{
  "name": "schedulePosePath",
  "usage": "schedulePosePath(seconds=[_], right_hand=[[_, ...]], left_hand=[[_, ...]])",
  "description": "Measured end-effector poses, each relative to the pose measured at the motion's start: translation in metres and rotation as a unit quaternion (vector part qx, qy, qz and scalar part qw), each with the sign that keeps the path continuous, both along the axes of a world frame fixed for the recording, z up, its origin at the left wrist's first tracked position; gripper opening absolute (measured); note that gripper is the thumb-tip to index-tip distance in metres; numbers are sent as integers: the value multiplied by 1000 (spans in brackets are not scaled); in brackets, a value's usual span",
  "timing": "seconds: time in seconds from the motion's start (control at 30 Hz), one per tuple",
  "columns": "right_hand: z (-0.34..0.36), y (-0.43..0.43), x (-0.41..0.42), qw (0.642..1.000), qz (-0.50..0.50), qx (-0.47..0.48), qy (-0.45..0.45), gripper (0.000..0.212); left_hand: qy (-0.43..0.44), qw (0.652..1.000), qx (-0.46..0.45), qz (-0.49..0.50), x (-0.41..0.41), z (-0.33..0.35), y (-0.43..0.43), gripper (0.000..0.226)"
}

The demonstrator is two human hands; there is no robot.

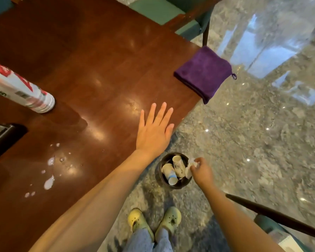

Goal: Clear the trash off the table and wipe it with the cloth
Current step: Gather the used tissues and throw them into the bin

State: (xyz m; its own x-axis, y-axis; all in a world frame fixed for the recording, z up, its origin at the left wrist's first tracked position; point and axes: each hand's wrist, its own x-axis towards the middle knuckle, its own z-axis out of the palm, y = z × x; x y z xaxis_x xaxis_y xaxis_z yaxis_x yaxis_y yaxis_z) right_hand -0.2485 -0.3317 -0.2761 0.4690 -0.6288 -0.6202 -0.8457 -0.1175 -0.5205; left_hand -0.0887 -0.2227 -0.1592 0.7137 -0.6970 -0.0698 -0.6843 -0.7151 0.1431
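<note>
My left hand (154,129) lies flat with straight fingers on the brown wooden table (91,66), near its right edge. My right hand (201,171) pinches a crumpled white tissue (189,169) over the rim of a small dark bin (164,179) on the floor. Two paper cups (173,170) lie inside the bin. A folded purple cloth (205,72) sits on the table's right edge, partly overhanging it. White spilled drops (49,180) spread over the table at the near left.
A white and red bottle (20,88) stands on the table at the left. A dark object (2,139) lies at the left edge. Green-cushioned chairs (173,11) stand beyond the table and one at bottom right (273,224). My feet in yellow clogs (153,220) stand on the stone floor.
</note>
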Motion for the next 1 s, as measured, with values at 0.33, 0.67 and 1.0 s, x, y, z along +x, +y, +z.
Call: schedulePosePath(seconds=[0.33,0.67,1.0], right_hand=[[-83,8,2,996,69,-23,53,35],[-101,14,-6,986,157,17,51,49],[-70,-8,-3,979,198,-20,36,48]], left_hand=[[-13,1000,-5,10,-2,-6,-2,55],[-21,1000,-11,9,-1,-12,-1,52],[-22,1000,-5,13,-2,-10,-1,52]])
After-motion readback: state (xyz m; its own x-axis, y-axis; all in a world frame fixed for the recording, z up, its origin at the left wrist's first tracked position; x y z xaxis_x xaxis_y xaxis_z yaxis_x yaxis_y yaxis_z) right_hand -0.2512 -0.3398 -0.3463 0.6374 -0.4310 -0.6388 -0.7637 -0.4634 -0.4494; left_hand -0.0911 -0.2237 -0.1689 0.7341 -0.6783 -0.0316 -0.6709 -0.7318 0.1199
